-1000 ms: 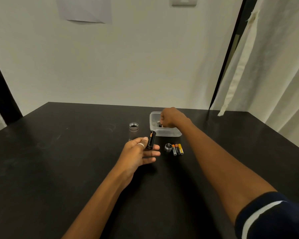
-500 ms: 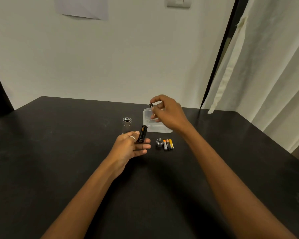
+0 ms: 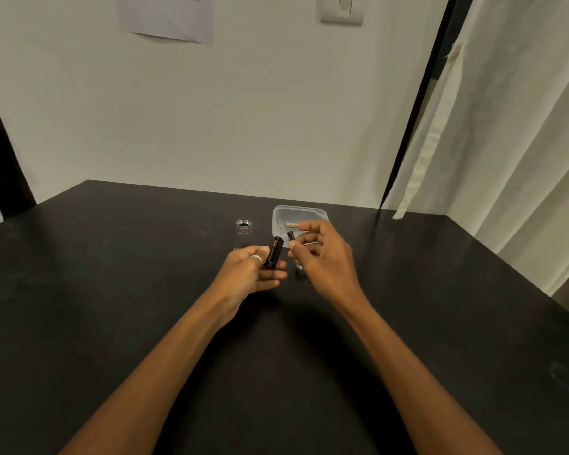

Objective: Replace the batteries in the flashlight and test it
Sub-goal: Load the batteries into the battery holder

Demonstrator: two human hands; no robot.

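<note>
My left hand (image 3: 250, 272) holds a black battery holder (image 3: 274, 256) upright between thumb and fingers; an orange-marked battery shows inside it. My right hand (image 3: 322, 257) pinches a small dark battery (image 3: 291, 236) just right of the holder, a short gap apart. The flashlight body (image 3: 243, 233), a silver tube with its open end up, stands on the black table (image 3: 112, 307) behind my left hand. A clear plastic tub (image 3: 286, 213) behind my right hand contains another battery (image 3: 292, 224). A small silver cap (image 3: 300, 268) peeks out under my right hand.
The wall runs along the table's far edge, with a sheet of paper (image 3: 168, 18) and a switch (image 3: 342, 9) on it. A cream curtain (image 3: 506, 142) hangs at the right, past the table's right edge.
My right hand left the tub with a small battery and came down and toward the holder in my left hand. The loose batteries on the table are now hidden under my right hand.
</note>
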